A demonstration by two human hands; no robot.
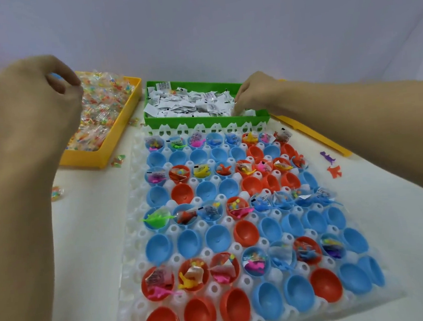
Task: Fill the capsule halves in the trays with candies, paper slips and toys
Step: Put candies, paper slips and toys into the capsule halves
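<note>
Left hand [34, 104] raised over yellow candy bin [104, 113], left of white tray [136, 243]; grip curled, thumb to fingertips, contents cannot be told. Right hand [255, 92] down in green bin [198, 84] of paper slips [187, 104] behind tray; grip buried among slips, state unclear. Capsule halves [159, 249] in tray: filled rows alternating with empty ones. Two loose toys [332, 165] on bench right of tray.

Bright, soft light; blurred, warped edges
</note>
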